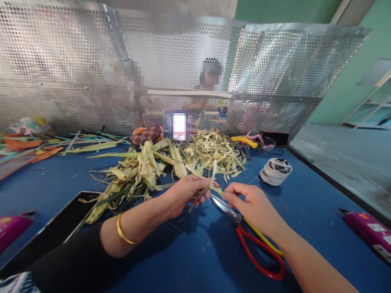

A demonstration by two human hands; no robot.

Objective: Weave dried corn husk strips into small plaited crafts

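My left hand [195, 189] is closed on a small bundle of pale corn husk strips [214, 173], with loose ends poking out above and below the fingers. Thumb and forefinger of my right hand [244, 199] pinch the right end of a strip from the same bundle. Scissors [235, 215] with red and yellow handles lie on the table between and below my hands, partly hidden by the right one. Beyond my left hand is a heap of whole corn husks [146, 167]. Farther back lies a pile of cut husk strips [214, 150].
A spool of white string [275, 171] stands right on the blue table [189, 260]. A lit phone [179, 126] leans by a perforated metal screen [171, 49], with people behind it. A black tablet-like panel [58, 228] lies left; a yellow-handled tool [244, 141] lies back right.
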